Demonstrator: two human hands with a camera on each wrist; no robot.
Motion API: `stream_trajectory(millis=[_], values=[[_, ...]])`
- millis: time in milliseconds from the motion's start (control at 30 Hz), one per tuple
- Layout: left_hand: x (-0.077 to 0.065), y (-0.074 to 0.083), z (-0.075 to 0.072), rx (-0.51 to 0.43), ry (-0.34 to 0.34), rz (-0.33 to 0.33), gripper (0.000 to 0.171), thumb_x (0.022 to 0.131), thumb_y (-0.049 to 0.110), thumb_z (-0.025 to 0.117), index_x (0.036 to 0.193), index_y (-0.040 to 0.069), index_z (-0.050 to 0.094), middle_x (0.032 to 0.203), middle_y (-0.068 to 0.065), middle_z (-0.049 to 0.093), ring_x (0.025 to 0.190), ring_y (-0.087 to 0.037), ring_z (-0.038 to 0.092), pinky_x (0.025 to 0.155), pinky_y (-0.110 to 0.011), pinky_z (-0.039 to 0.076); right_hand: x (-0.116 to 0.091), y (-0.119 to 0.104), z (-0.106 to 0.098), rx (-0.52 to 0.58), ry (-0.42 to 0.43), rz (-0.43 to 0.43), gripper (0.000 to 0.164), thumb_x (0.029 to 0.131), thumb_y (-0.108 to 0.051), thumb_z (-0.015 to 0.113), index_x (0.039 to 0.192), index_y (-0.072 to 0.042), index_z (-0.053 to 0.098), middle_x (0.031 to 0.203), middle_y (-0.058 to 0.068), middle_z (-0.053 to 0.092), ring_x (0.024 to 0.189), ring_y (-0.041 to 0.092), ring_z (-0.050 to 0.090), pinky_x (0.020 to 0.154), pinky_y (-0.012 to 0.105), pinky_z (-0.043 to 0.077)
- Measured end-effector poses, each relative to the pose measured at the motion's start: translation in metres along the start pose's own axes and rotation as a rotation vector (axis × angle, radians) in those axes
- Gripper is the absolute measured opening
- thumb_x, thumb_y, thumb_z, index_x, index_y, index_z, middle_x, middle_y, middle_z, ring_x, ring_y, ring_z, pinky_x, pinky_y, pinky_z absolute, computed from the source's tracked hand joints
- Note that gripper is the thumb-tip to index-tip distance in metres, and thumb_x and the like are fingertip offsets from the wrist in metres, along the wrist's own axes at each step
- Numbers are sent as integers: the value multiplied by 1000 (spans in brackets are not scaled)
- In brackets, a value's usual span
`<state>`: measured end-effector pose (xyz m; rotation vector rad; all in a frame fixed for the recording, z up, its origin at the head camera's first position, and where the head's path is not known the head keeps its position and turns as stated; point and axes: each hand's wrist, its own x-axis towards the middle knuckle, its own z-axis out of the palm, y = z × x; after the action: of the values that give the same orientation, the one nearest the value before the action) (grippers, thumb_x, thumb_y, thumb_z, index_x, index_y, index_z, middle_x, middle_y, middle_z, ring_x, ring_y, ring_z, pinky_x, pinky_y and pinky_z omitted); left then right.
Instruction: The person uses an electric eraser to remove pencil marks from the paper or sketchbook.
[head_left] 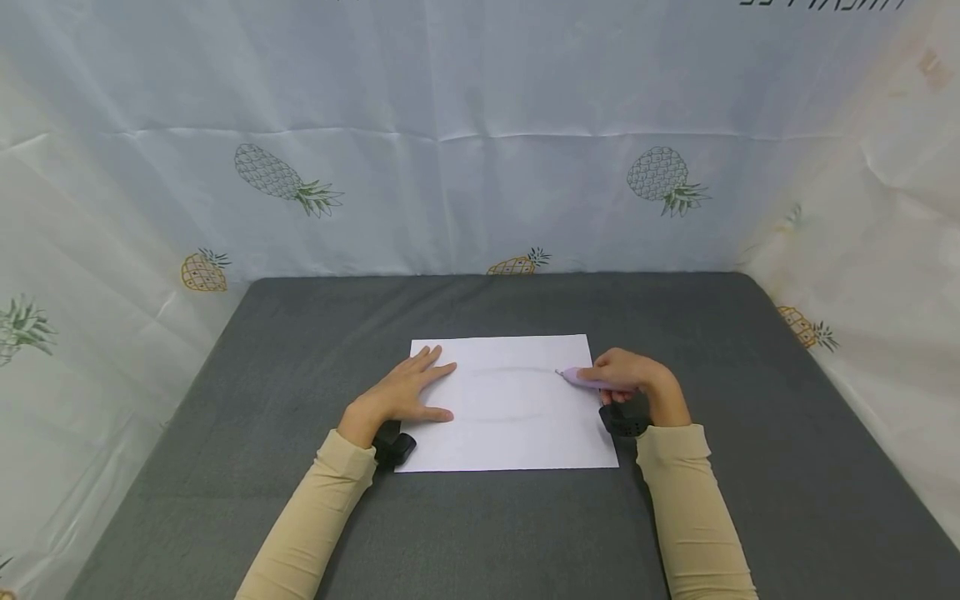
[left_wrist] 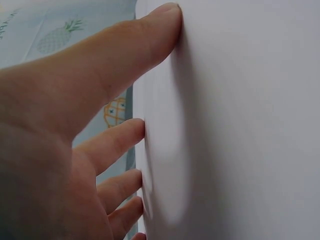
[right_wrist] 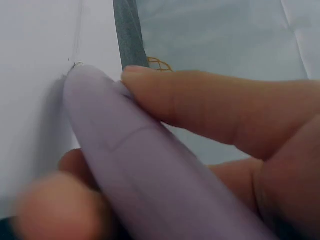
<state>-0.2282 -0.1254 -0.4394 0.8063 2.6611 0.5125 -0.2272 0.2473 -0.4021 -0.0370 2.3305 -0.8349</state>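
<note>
A white sheet of paper (head_left: 510, 442) lies on the grey table, with two faint lines running across it. My left hand (head_left: 405, 392) rests on its left side, fingers spread; the left wrist view shows the thumb (left_wrist: 150, 37) and fingertips touching the sheet. Over the sheet's right edge, my right hand (head_left: 626, 375) grips a lavender pen-shaped tool (head_left: 588, 379). Its small thin metal tip points left and meets the paper near one faint line. In the right wrist view, fingers wrap the thick tool body (right_wrist: 150, 165); what kind of tool it is, I cannot tell.
Dark grey cloth covers the table (head_left: 480, 533). A pale curtain (head_left: 480, 200) with printed pineapples hangs behind the far edge and along both sides. A black wrist device (head_left: 393, 450) sits at the left wrist, another (head_left: 624, 421) at the right.
</note>
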Motion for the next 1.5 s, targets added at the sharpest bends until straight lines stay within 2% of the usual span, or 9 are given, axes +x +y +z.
stream_trajectory(millis=[133,233,600,833,1033,1200,1500], values=[[0,0,0,2,0,0,83,81,47,72,149,14,37,163,-18,17,152,-38,12,122,-57,15,-2,-1,2,-20,-50,-29,33,98,-31,51,87,-1,58,61,-2,55,52,8,45,52,20,41],[0,1,0,3,-5,-2,83,82,47,71,149,14,36,163,-17,16,152,-38,11,123,-57,14,-2,-1,2,-40,-59,-39,32,98,-31,50,87,-2,55,62,-2,53,51,8,45,51,20,39],[1,0,-1,14,6,8,83,81,47,71,149,14,37,162,-18,17,152,-39,12,122,-57,15,-1,-7,3,-39,57,-33,41,95,-36,56,74,0,61,50,-4,49,43,7,41,46,21,33],[0,0,-1,8,5,11,83,81,47,71,149,14,37,163,-18,17,152,-38,11,122,-57,14,-5,-10,2,-55,66,33,45,95,-36,56,63,-5,57,47,-4,47,42,7,41,45,20,33],[1,-1,0,13,1,4,83,82,48,71,149,14,36,163,-18,17,152,-38,11,122,-57,14,-4,-12,4,-68,93,4,47,94,-40,57,67,-2,62,47,-4,48,41,6,41,46,21,33],[1,0,0,13,-3,0,83,82,48,71,149,15,36,163,-17,16,152,-37,11,123,-56,14,-4,-12,4,-56,96,30,47,94,-39,57,64,-2,61,46,-4,48,41,7,40,46,21,32],[1,0,0,22,2,8,83,82,48,71,149,14,36,163,-18,17,152,-38,12,122,-57,15,-4,-10,4,-50,102,24,45,93,-38,58,69,-1,64,48,-3,49,42,7,41,46,21,33]])
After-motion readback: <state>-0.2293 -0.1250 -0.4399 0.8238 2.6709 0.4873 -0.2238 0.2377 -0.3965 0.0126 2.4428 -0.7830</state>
